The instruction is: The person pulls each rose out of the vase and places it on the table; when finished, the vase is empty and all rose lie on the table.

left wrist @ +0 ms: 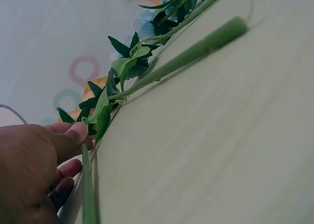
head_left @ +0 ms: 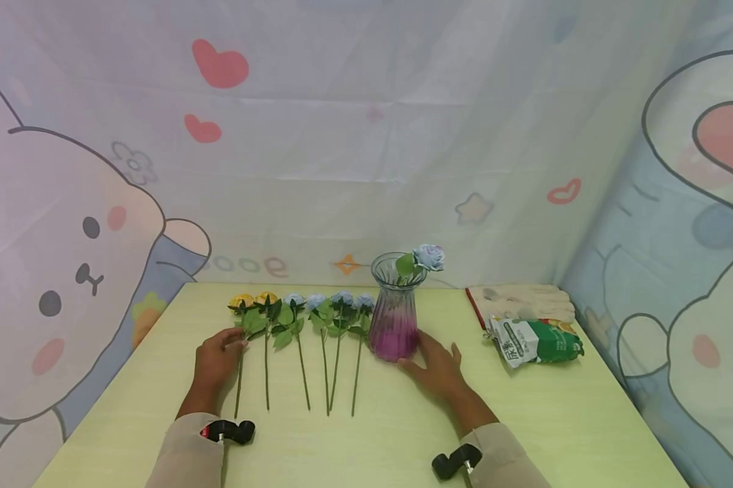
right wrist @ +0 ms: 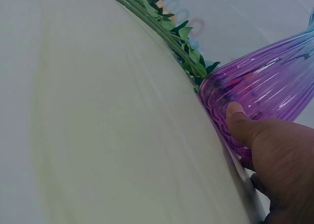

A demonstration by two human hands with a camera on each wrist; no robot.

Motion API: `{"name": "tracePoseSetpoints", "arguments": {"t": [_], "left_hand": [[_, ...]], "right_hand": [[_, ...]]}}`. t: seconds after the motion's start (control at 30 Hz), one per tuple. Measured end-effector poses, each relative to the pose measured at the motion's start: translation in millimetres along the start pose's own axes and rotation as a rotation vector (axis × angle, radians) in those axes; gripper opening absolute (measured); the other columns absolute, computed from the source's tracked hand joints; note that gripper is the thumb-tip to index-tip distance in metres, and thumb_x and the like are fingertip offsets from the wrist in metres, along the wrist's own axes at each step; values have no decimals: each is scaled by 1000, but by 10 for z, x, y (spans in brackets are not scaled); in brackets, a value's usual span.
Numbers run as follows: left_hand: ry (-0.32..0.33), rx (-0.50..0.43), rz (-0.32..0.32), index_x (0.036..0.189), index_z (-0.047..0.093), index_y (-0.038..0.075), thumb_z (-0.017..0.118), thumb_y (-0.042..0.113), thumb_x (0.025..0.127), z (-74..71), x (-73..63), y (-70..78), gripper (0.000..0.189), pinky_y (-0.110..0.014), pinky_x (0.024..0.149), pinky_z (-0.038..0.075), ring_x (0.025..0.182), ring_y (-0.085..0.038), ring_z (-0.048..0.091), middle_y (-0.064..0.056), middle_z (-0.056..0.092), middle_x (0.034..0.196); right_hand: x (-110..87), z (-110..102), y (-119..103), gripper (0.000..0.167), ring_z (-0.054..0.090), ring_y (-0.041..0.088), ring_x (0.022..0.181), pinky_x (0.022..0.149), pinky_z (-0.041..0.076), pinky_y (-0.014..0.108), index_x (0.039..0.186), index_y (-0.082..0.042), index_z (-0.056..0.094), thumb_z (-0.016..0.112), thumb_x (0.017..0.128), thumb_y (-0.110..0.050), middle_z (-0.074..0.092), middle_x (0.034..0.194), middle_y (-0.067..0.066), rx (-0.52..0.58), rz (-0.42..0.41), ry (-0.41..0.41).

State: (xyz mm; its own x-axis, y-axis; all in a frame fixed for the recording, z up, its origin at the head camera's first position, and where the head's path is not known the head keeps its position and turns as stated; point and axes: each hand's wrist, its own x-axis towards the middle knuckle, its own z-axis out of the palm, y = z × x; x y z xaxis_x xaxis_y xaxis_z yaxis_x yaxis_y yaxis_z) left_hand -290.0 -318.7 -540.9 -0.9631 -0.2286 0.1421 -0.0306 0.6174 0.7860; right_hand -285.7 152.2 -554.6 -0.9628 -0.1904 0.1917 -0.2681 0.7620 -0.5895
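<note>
At the left end of a row of artificial flowers, my left hand (head_left: pixel 215 362) pinches the stem of a yellow rose (head_left: pixel 241 302) between thumb and forefinger, just below its leaves. This stem (left wrist: pixel 88 185) runs down past the palm in the left wrist view. My right hand (head_left: pixel 437 368) holds the base of a purple-tinted glass vase (head_left: pixel 395 322) from its right side, thumb (right wrist: pixel 236 112) on the front. Its other fingers are partly hidden behind the glass. The vase stands upright, and one pale blue rose (head_left: pixel 429 257) leans out over its rim to the right.
Another yellow rose (head_left: pixel 266 298) and several blue roses (head_left: pixel 342 298) lie between the hands, stems toward me. At the back right are beige gloves (head_left: pixel 525 302) and a green-and-white packet (head_left: pixel 540 341). A printed cloth (head_left: pixel 317 135) hangs behind the table (head_left: pixel 317 454).
</note>
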Motion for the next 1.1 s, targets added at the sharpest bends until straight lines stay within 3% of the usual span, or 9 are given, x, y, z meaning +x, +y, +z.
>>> {"name": "tracePoseSetpoints", "arguments": {"t": [0.2,0.43,0.77,0.93,1.1], "left_hand": [[-13,62,41,150,64,2,62,16,111,51,61,-76,42,-69,125,39,153,-51,48,-28,62,153],[31,80,51,150,65,0,69,16,108,62,31,-58,45,-67,116,48,140,-51,61,-26,74,137],[36,0,23,146,65,-4,70,19,109,-15,-11,49,44,-68,112,50,140,-53,58,-34,63,147],[71,6,69,148,63,-5,70,14,108,-47,-21,227,45,-68,112,50,143,-52,55,-34,59,152],[62,1,137,152,60,-1,70,14,108,-47,-47,584,47,-65,116,49,146,-50,52,-29,56,156]], "right_hand": [[0,12,16,83,47,41,158,127,9,82,166,-5,44,72,104,-51,51,169,17,-5,-1,6],[-4,44,64,82,48,42,157,125,10,84,166,-5,45,71,103,-51,52,167,17,-5,-24,19],[7,31,52,82,47,41,158,126,9,83,166,-6,44,71,103,-52,52,168,17,6,-17,15],[14,51,74,84,46,39,159,128,7,81,168,-7,42,72,103,-52,51,169,15,5,-8,6],[22,45,70,84,46,39,159,128,6,81,168,-8,42,72,103,-52,50,169,15,18,-6,8]]}}
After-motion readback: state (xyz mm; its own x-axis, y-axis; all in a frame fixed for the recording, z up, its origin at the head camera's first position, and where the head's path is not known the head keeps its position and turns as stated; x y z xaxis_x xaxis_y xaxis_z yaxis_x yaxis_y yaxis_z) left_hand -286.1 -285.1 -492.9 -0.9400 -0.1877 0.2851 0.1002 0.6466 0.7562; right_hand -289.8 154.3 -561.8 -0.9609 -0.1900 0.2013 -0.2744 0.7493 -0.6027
